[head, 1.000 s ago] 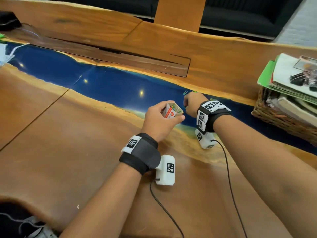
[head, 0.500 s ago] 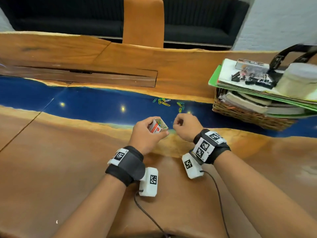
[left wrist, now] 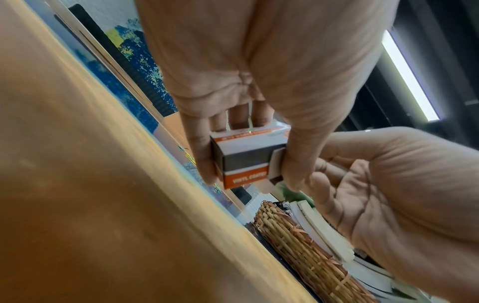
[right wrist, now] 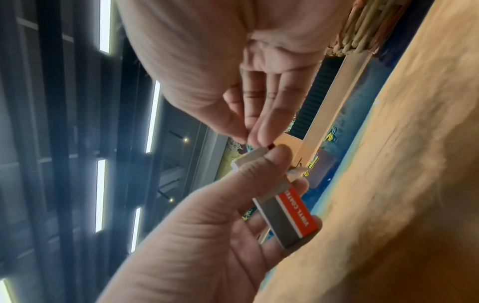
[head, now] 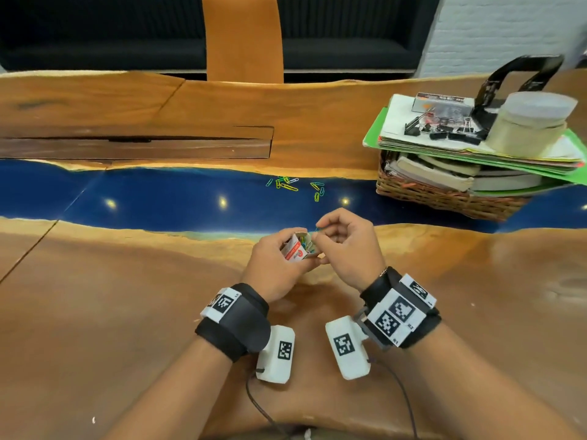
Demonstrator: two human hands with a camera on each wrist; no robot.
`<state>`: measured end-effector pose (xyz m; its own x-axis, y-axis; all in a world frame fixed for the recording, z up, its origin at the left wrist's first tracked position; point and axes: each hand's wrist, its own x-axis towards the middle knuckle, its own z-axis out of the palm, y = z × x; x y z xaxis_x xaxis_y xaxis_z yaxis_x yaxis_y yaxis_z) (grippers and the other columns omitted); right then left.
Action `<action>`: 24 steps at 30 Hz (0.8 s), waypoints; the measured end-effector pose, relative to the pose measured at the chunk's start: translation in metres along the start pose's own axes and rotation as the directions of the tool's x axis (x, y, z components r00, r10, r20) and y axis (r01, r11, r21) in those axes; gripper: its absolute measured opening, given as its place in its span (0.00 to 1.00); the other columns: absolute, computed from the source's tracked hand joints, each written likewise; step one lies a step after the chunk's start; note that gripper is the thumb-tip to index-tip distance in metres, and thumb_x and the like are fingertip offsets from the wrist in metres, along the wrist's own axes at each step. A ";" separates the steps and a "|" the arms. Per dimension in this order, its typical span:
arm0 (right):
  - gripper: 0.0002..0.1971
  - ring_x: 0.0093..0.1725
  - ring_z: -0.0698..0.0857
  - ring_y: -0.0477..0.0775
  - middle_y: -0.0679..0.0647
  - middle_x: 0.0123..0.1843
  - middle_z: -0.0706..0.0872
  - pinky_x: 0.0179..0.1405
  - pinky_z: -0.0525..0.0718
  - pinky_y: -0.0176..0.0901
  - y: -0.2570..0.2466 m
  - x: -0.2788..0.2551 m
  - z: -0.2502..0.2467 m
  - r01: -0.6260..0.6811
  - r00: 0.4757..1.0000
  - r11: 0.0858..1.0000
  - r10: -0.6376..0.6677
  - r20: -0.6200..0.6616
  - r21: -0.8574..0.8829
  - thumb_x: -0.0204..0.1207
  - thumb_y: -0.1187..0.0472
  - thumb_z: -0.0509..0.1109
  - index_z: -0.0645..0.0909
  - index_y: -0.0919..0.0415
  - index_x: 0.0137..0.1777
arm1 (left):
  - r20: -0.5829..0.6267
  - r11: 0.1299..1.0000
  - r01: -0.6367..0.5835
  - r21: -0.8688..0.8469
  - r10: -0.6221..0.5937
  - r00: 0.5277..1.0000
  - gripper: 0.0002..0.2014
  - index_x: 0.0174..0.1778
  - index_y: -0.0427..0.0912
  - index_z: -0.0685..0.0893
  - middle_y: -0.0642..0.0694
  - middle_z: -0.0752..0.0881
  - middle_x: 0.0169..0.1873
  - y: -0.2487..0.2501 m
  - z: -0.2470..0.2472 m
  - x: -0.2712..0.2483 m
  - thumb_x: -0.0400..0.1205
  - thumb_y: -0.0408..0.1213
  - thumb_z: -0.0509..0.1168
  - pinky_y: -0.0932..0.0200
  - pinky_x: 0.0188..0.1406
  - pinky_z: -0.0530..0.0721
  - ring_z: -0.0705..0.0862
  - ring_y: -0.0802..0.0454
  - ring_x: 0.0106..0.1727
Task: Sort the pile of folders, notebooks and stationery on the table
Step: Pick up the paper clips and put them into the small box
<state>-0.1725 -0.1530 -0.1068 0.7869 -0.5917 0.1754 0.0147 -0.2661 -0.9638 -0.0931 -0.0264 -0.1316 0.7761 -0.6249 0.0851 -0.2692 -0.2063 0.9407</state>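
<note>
My left hand (head: 279, 265) grips a small orange, grey and white paper clip box (head: 297, 247) just above the near part of the table, its open end up with coloured clips showing inside. The same box (left wrist: 246, 162) sits between thumb and fingers in the left wrist view. Pressed against the box mouth, my right hand (head: 343, 246) pinches a thin blue-green paper clip (head: 316, 229) between thumb and forefinger. In the right wrist view the pinching fingertips (right wrist: 255, 133) meet at the box (right wrist: 287, 209) flap. Several loose coloured paper clips (head: 293, 185) lie on the blue resin strip beyond.
A wicker basket (head: 438, 195) at the right holds notebooks, with green and white folders (head: 476, 144), black binder clips (head: 444, 130), a tape roll (head: 527, 128) and a black hole punch stacked on top. An orange chair back (head: 243, 36) stands across the wooden table (head: 127, 296).
The view has swung right and the basket came fully into sight. My right hand came back from the loose clips to the box mouth with a clip pinched; the left hand kept hold of the box.
</note>
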 end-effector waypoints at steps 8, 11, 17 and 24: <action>0.06 0.36 0.84 0.43 0.44 0.34 0.85 0.39 0.85 0.39 0.011 0.003 0.005 0.118 0.986 0.952 -0.147 -0.083 -0.283 0.71 0.64 0.78 0.84 0.55 0.39 | 0.007 1.000 -0.011 0.004 0.011 1.000 0.23 0.60 0.50 0.86 0.53 0.90 0.48 -0.002 0.001 0.000 0.69 0.43 0.81 0.52 0.54 0.89 0.88 0.57 0.50; 0.02 0.40 0.84 0.45 0.45 0.37 0.85 0.43 0.85 0.48 0.012 0.005 0.010 0.194 0.979 0.916 -0.203 0.010 -0.352 0.70 0.61 0.78 0.88 0.56 0.37 | 0.023 1.000 -0.016 -0.014 0.016 1.000 0.23 0.60 0.51 0.87 0.53 0.90 0.50 -0.001 -0.001 0.004 0.69 0.44 0.78 0.50 0.54 0.89 0.88 0.56 0.52; 0.09 0.44 0.83 0.44 0.48 0.42 0.84 0.43 0.79 0.36 0.004 0.038 0.012 0.189 0.982 0.950 -0.178 0.068 -0.249 0.79 0.53 0.73 0.91 0.53 0.40 | -0.036 0.996 -0.034 -0.078 0.032 0.999 0.19 0.57 0.51 0.88 0.52 0.91 0.47 0.006 -0.008 0.038 0.69 0.41 0.80 0.55 0.45 0.88 0.88 0.55 0.47; 0.12 0.35 0.87 0.58 0.44 0.28 0.84 0.35 0.82 0.48 0.034 0.118 0.006 0.028 0.975 0.989 -0.059 -0.213 -0.144 0.76 0.56 0.70 0.84 0.50 0.30 | -0.166 0.993 0.007 -0.115 -0.026 0.986 0.17 0.48 0.54 0.88 0.46 0.91 0.41 0.009 -0.005 0.104 0.64 0.42 0.81 0.45 0.45 0.90 0.86 0.51 0.40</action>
<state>-0.0756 -0.2278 -0.1203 0.6354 -0.7232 0.2706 -0.0519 -0.3897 -0.9195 -0.0123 -0.0893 -0.1125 0.8669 -0.4852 0.1141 -0.1967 -0.1226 0.9728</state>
